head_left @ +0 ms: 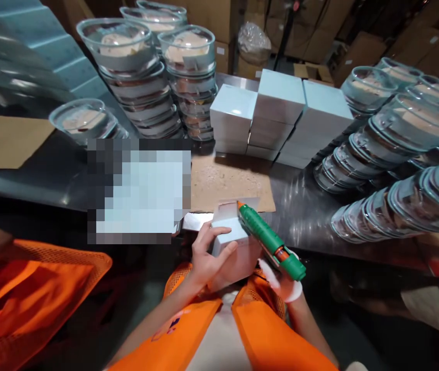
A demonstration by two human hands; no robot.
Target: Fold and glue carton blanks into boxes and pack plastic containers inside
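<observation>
My left hand [207, 257] is bare and wraps round the near side of a small white box [237, 263], held tilted near my lap at the table's edge. A flap on the box's far side stands up. In my right hand [291, 288], which wears a white glove, is a green glue gun [264, 232] with an orange nozzle. The nozzle tip is at the raised flap; whether it touches the flap I cannot tell. Most of my right fingers are hidden behind the glue gun and the box.
A worn cardboard sheet [231, 178] lies ahead on the metal table [294, 206]. Behind it stand stacked white boxes [281, 98]. Clear round tubs rise in stacks at left [134, 77] and right [389, 129]. Orange-vested people [37, 293] are on both sides. A blurred patch covers part of the left.
</observation>
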